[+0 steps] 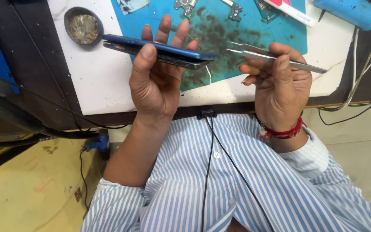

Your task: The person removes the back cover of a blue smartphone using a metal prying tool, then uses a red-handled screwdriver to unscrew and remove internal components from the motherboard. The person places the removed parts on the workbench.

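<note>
My left hand [157, 83] grips a blue smartphone [168, 52] edge-on, held level above the worktable. Its blue back cover is lifted slightly away from the dark body at the left end. My right hand [280, 88] is shut on metal tweezers [258, 53], whose tips point left toward the phone's right end, a small gap away. A red thread band circles my right wrist.
A teal work mat [220, 30] lies on the white tabletop [91, 81], with small circuit boards [185, 5] at its far edge. A round dark dish [83, 26] sits at far left, a blue tool [353, 12] at far right. Cables [366, 73] hang off the right edge.
</note>
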